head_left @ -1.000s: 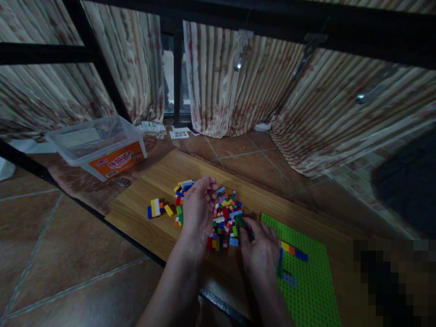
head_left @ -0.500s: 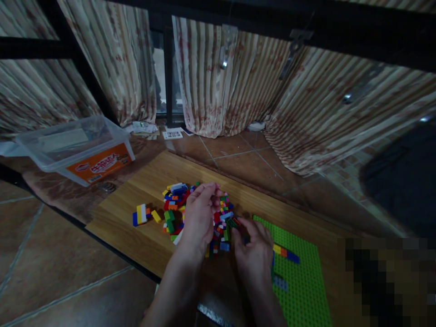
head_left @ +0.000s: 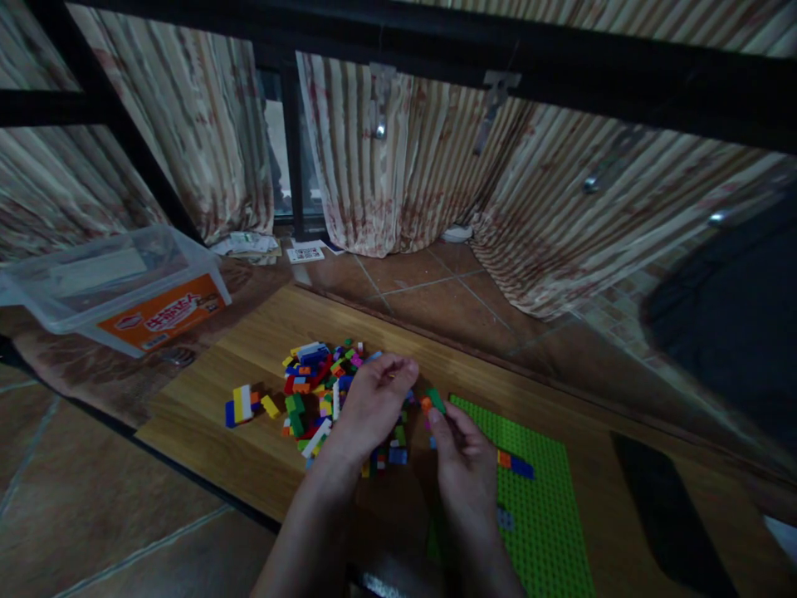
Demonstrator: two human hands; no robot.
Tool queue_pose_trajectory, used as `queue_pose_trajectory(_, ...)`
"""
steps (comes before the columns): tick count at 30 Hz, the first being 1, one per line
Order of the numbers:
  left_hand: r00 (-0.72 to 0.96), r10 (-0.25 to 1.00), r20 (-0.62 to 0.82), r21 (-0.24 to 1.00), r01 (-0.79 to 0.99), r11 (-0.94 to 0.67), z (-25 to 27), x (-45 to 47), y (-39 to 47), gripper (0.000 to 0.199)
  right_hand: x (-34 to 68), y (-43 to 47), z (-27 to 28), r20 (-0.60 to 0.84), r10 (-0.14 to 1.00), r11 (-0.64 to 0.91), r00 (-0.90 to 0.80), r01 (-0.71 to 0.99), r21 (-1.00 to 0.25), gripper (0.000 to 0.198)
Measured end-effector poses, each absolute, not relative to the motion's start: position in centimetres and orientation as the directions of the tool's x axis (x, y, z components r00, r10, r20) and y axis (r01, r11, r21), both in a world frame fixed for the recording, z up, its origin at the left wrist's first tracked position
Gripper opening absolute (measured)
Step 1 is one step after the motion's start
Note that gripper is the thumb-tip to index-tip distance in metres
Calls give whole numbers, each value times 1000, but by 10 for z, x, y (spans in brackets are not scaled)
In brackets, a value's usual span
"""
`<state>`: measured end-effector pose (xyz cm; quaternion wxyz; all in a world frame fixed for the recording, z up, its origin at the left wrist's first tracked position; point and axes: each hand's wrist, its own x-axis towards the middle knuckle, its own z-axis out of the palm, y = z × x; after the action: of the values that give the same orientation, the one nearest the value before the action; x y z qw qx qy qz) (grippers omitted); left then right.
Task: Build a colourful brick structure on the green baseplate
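Note:
My right hand [head_left: 464,453] pinches a green toy brick [head_left: 436,400] between thumb and fingers, just left of the green baseplate [head_left: 545,515]. An orange piece [head_left: 426,404] shows right beside that brick; whether the two are joined I cannot tell. My left hand [head_left: 377,403] hovers over the pile of mixed toy bricks [head_left: 305,378], thumb and fingers pressed together. Anything in its fingertips is too small to make out. On the baseplate lie an orange and blue row of bricks [head_left: 516,465] and a grey brick [head_left: 505,520], partly hidden by my right hand.
The wooden table [head_left: 205,382] carries everything. A small group of blue, yellow and white bricks [head_left: 242,404] sits left of the pile. Behind on the left stands a clear plastic bin [head_left: 168,320]. A flat black object [head_left: 672,515] lies right of the baseplate. Striped curtains [head_left: 367,166] hang behind.
The view has shifted slightly. My right hand has raised the green brick away from the pile's right edge. My left hand has shifted a little, fingers still together.

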<state>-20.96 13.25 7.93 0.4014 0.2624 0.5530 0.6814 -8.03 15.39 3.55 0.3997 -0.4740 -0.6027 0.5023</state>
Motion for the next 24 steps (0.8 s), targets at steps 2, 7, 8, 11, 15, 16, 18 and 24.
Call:
queue_pose_trajectory(2, -403, 913, -57, 980, -196, -25, 76, -204, 133, 17, -79, 154, 39, -90, 974, -93, -209, -2, -996, 35)
queue_pose_trajectory(7, -271, 960, -68, 983, -183, 18, 76, -188, 131, 16, -74, 153, 48, -120, 969, -151, -216, -134, -979, 31)
queue_pose_trajectory(8, -275, 960, -58, 985, -175, 9, 76, -186, 130, 15, -73, 152, 50, -119, 971, -148, -207, -131, -980, 31)
queue_pose_trajectory(11, -234, 972, -29, 993, -116, 2, 75, -183, 129, 12, -69, 150, 56, -107, 979, -130, -174, -128, -983, 32)
queue_pose_trajectory(15, -192, 981, -5, 999, 48, 15, 75, -179, 126, 13, -61, 152, 58, -70, 986, -88, -149, -119, -989, 33)
queue_pose_trajectory(16, -181, 983, -5, 997, 79, 19, 75, -177, 126, 14, -59, 153, 57, -49, 988, -65, -143, -103, -993, 32)
queue_pose_trajectory(18, -154, 988, -4, 992, 126, 23, 77, -173, 125, 16, -55, 154, 56, -10, 993, -17, -114, -58, -998, 30)
queue_pose_trajectory(24, -141, 990, -6, 968, 246, 40, 79, -170, 126, 24, -42, 160, 59, -72, 997, -73, -21, -68, -995, 36)
